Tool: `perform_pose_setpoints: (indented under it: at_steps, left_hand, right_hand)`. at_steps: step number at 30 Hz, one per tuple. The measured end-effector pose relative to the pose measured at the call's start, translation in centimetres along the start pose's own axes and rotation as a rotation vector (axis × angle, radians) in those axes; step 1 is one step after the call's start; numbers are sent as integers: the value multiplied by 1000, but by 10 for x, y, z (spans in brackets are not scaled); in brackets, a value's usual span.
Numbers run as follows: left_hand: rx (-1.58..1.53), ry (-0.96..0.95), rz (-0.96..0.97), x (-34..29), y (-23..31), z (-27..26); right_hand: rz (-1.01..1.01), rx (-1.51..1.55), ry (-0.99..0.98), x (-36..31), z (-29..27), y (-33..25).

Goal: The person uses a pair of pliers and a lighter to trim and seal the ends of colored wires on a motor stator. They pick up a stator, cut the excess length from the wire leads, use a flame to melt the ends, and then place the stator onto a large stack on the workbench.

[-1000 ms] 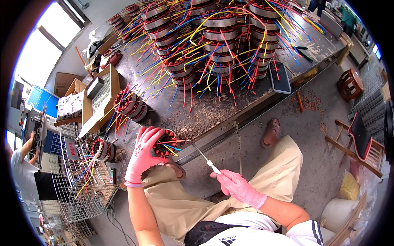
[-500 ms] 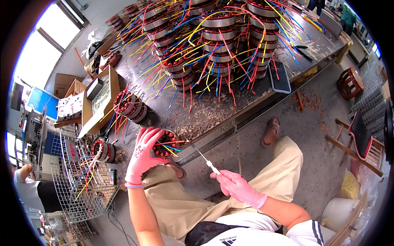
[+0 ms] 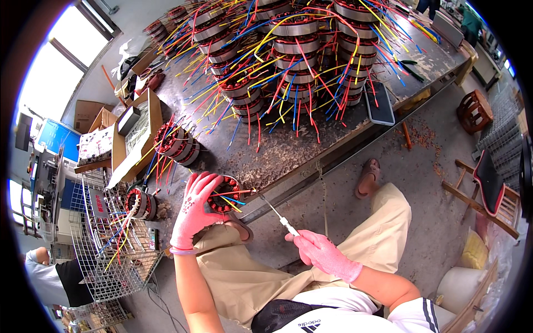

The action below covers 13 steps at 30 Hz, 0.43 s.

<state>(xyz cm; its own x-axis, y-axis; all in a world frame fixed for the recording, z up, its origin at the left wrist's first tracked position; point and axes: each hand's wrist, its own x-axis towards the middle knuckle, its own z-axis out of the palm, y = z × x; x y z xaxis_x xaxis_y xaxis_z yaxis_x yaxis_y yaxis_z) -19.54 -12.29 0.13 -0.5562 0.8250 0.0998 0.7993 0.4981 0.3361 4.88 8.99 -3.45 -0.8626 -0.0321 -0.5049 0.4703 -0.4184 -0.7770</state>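
My left hand [image 3: 194,213], in a pink glove, curves its fingers and thumb around the left side of a motor stator [image 3: 229,186] with red windings at the bench edge. Red, blue and yellow wires stick out of it to the right. Closed around the white handle of a slim tool [image 3: 287,225] is my right hand [image 3: 325,252], also pink-gloved. The tool's thin metal shaft points up and left, its tip by the bench edge near the end of a red wire [image 3: 237,192]. Whether tip and wire touch, I cannot tell.
Tall stacks of wired stators [image 3: 297,47] crowd the back of the bench. A shorter stack [image 3: 176,143] and another stator [image 3: 140,204] stand left. A phone [image 3: 379,104] lies near the bench edge, pliers [image 3: 411,69] beyond. A wire basket [image 3: 105,250] is at left, a wooden stool [image 3: 474,112] right.
My hands, the stator and the tool hold nearly the same place. At the far left, another person has shifted, leaning lower beside the wire basket.
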Motion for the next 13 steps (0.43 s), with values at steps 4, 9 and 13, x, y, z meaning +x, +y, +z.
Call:
perform_pose_setpoints:
  at_steps: [4, 9, 13]
  left_hand:
    - [3, -2, 5, 0, -1, 0]
    - [-9, -7, 1, -1, -3, 1]
    - [-6, -12, 1, -1, -5, 2]
  right_hand:
    - [-19, -4, -9, 2, -2, 5]
    - [-38, 13, -18, 3, -2, 7]
    - [-34, -28, -11, 3, -2, 5]
